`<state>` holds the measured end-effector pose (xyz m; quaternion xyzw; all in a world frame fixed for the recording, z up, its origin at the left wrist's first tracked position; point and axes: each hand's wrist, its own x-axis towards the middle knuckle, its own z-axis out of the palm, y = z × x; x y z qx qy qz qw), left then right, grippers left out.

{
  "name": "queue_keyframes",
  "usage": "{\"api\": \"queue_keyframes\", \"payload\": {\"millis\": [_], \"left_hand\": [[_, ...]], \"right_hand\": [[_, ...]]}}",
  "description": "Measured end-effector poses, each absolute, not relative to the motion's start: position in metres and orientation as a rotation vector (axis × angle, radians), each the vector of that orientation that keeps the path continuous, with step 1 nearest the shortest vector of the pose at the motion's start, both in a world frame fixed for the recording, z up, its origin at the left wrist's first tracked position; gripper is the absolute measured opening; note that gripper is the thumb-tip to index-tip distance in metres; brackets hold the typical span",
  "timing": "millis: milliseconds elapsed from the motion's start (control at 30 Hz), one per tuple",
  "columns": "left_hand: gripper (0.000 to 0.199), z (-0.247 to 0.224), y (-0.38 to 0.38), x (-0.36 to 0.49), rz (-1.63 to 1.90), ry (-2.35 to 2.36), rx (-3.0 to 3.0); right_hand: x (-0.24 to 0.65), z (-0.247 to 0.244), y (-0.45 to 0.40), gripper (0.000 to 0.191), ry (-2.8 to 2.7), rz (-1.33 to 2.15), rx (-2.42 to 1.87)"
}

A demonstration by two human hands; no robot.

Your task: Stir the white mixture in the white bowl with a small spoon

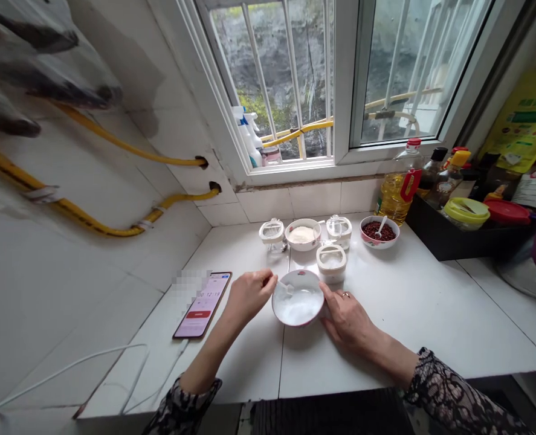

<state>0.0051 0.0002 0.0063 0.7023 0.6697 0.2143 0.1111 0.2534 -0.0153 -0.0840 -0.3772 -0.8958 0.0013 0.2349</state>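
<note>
My left hand (254, 294) is closed in a pinch on the handle of a small whitish spoon (288, 290), whose end dips into a white bowl (300, 275). White, fine-looking contents (300, 307) lie in this bowl. My right hand (347, 317) grips the bowl's right side, thumb at the rim and fingers around the outside. Just behind stands a clear lidded jar (332, 266) with a cream lid. Farther back are two similar jars, one at left (272, 234) and one at right (339, 231), with a bowl of white powder or grains (303, 234) between them.
A bowl of dark red beans (379, 232) with a white spoon stands at the back right, near an oil bottle (397, 187). A black box (440, 232) of bottles and tubs borders the right side. At left lies a phone (203, 305) with its charging cable (170, 371).
</note>
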Motion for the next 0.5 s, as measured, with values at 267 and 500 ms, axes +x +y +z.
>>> {"api": "queue_keyframes", "payload": {"millis": [267,500], "left_hand": [[0.038,-0.002,0.012,0.020,0.684,1.846,1.960],[0.040,-0.008,0.015,0.008,0.781,1.727,1.835]], "right_hand": [[0.254,-0.081,-0.016,0.079,-2.465,0.007,-1.018],[0.254,-0.081,-0.017,0.078,-2.462,0.022,-1.023]]}}
